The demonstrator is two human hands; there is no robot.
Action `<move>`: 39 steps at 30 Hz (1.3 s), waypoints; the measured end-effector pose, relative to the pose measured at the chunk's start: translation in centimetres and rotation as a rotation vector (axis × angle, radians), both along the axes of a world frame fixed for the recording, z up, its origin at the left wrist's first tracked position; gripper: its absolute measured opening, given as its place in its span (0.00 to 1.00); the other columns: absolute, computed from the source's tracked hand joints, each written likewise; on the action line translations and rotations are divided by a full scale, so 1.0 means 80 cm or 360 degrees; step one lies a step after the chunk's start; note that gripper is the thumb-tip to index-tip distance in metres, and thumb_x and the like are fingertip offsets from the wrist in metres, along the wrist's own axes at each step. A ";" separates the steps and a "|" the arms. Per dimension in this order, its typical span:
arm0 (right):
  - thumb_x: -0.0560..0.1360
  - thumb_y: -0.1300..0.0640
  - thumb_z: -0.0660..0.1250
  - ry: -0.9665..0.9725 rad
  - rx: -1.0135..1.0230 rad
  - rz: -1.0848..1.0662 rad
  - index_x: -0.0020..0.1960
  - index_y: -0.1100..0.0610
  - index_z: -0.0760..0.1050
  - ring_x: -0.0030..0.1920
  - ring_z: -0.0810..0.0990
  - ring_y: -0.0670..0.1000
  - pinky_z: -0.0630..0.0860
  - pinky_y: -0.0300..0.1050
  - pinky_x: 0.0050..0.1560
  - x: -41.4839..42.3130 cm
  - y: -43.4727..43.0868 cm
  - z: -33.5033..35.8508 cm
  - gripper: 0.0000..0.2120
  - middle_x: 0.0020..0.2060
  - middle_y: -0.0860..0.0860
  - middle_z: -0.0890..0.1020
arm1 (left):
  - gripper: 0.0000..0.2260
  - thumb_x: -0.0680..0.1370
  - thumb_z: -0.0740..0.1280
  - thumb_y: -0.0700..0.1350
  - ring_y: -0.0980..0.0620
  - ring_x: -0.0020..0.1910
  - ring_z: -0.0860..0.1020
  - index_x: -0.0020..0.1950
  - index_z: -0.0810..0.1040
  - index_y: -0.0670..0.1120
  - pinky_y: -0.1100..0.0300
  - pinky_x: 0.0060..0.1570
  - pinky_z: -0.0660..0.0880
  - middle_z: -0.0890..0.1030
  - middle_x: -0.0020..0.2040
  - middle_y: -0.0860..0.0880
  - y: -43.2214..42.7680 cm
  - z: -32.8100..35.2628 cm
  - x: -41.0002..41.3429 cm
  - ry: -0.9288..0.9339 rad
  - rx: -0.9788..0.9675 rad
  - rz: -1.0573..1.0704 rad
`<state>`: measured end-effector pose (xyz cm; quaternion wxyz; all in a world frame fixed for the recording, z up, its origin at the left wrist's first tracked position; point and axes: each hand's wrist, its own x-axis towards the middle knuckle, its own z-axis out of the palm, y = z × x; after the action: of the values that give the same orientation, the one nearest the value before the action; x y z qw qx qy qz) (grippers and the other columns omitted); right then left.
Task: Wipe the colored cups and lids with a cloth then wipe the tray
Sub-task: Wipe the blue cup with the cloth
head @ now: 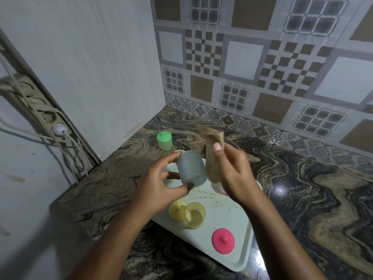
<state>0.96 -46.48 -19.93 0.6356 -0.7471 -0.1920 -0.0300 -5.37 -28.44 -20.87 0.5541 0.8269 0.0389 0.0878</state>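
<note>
**Two hands up over the tray, cup in one, cloth in the other**

Two hands are raised above a marbled counter [302, 188] that fills the corner, patterned tiles [262, 57] behind it and a plain grey panel [90, 67] on the left. Down on that counter lies the pale tray [232, 249], angled toward the camera, with brown specks scattered across its middle.

Up top, the left hand [159, 186] is wrapped around a pale blue cup [191, 168], thumb low on the near side, fingers round the far side, cup tipped and held clear of the tray. Right beside it, the right hand [232, 174] is closed on a tan cloth [214, 154], thumb pressed on the front of it, cloth standing tall and touching the cup's right side. Its upper end is blurred, so its shape there is hard to call.

On the tray itself: a yellow cup [194, 215] lies on its side, mouth toward us, and touching its left is a yellow lid [177, 210]. Nearer the front edge sits a pink lid [223, 241], knob up, well apart from the yellow pair. Something pale pink [217, 187] peeks out just under the right hand, possibly a cup, mostly hidden.

Off the tray, back toward the corner, a green cup [164, 140] stands upright on the counter with its lid on. Far left, a power strip [40, 110] runs up the wall with a white plug [59, 129] in it and cables hanging.
</note>
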 end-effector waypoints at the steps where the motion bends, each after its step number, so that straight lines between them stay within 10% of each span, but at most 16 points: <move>1: 0.83 0.44 0.57 -0.0071 -0.0193 0.0093 0.46 0.53 0.79 0.34 0.71 0.43 0.68 0.44 0.36 -0.001 0.003 -0.001 0.18 0.34 0.44 0.74 | 0.34 0.65 0.82 0.41 0.62 0.49 0.84 0.61 0.72 0.67 0.56 0.52 0.81 0.83 0.58 0.57 0.001 -0.001 0.001 0.0003 0.0006 0.0005; 4: 0.85 0.54 0.58 -0.0333 -0.0565 0.0334 0.73 0.48 0.74 0.65 0.75 0.34 0.73 0.35 0.62 -0.008 0.007 -0.010 0.17 0.66 0.40 0.77 | 0.32 0.65 0.81 0.39 0.61 0.48 0.84 0.56 0.75 0.71 0.62 0.46 0.81 0.86 0.51 0.55 0.006 0.001 0.003 -0.0066 0.0039 0.0008; 7: 0.85 0.58 0.59 -0.0459 -0.0540 0.0392 0.75 0.56 0.72 0.76 0.66 0.38 0.69 0.33 0.69 -0.016 0.002 -0.019 0.19 0.77 0.43 0.66 | 0.32 0.66 0.80 0.37 0.61 0.48 0.84 0.53 0.77 0.73 0.69 0.45 0.78 0.85 0.52 0.61 0.011 0.004 0.006 -0.0123 0.0092 -0.0018; 11: 0.84 0.60 0.58 -0.0535 -0.0427 0.0365 0.57 0.49 0.80 0.49 0.78 0.28 0.67 0.25 0.47 -0.035 -0.007 -0.025 0.13 0.57 0.38 0.84 | 0.33 0.64 0.82 0.37 0.60 0.52 0.84 0.64 0.78 0.58 0.65 0.49 0.79 0.84 0.57 0.56 0.023 -0.006 0.010 -0.0155 0.0082 0.0073; 14: 0.85 0.55 0.56 -0.0456 -0.0332 0.0392 0.47 0.50 0.74 0.38 0.76 0.36 0.75 0.38 0.45 -0.045 -0.015 -0.032 0.11 0.37 0.35 0.77 | 0.36 0.62 0.82 0.35 0.59 0.51 0.84 0.67 0.77 0.54 0.63 0.47 0.82 0.81 0.62 0.53 0.029 -0.008 0.011 -0.0151 0.0059 0.0090; 20: 0.85 0.48 0.55 -0.0072 -0.0048 0.0389 0.37 0.64 0.78 0.29 0.77 0.54 0.73 0.51 0.32 -0.053 -0.036 -0.059 0.27 0.27 0.54 0.79 | 0.34 0.68 0.77 0.32 0.50 0.44 0.86 0.63 0.74 0.63 0.44 0.31 0.83 0.75 0.61 0.60 0.034 -0.001 0.008 -0.0021 -0.0056 0.0102; 26: 0.81 0.50 0.59 0.0301 0.0647 -0.0067 0.30 0.55 0.75 0.27 0.65 0.45 0.62 0.38 0.30 -0.024 -0.022 -0.033 0.22 0.25 0.45 0.69 | 0.38 0.68 0.80 0.39 0.55 0.46 0.85 0.70 0.69 0.65 0.45 0.50 0.83 0.72 0.61 0.70 0.030 -0.001 0.001 0.0011 0.0000 0.0098; 33: 0.83 0.44 0.56 -0.0144 -0.0232 0.0129 0.42 0.61 0.74 0.32 0.66 0.47 0.66 0.55 0.32 0.010 0.008 -0.002 0.23 0.30 0.51 0.69 | 0.34 0.65 0.81 0.38 0.62 0.48 0.84 0.64 0.74 0.63 0.64 0.44 0.81 0.81 0.61 0.56 0.015 0.003 0.000 -0.0020 0.0082 -0.0003; 39: 0.85 0.57 0.59 -0.0397 -0.0434 0.0227 0.42 0.42 0.71 0.29 0.69 0.42 0.61 0.34 0.34 0.000 0.011 -0.016 0.15 0.27 0.43 0.70 | 0.29 0.66 0.79 0.36 0.72 0.43 0.81 0.53 0.73 0.64 0.77 0.38 0.73 0.83 0.43 0.69 0.010 0.009 0.004 0.0009 0.0100 0.0044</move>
<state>0.97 -45.61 -21.24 0.5003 -0.8013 -0.3240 -0.0511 -5.04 -27.66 -20.16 0.5264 0.8436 0.0490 0.0942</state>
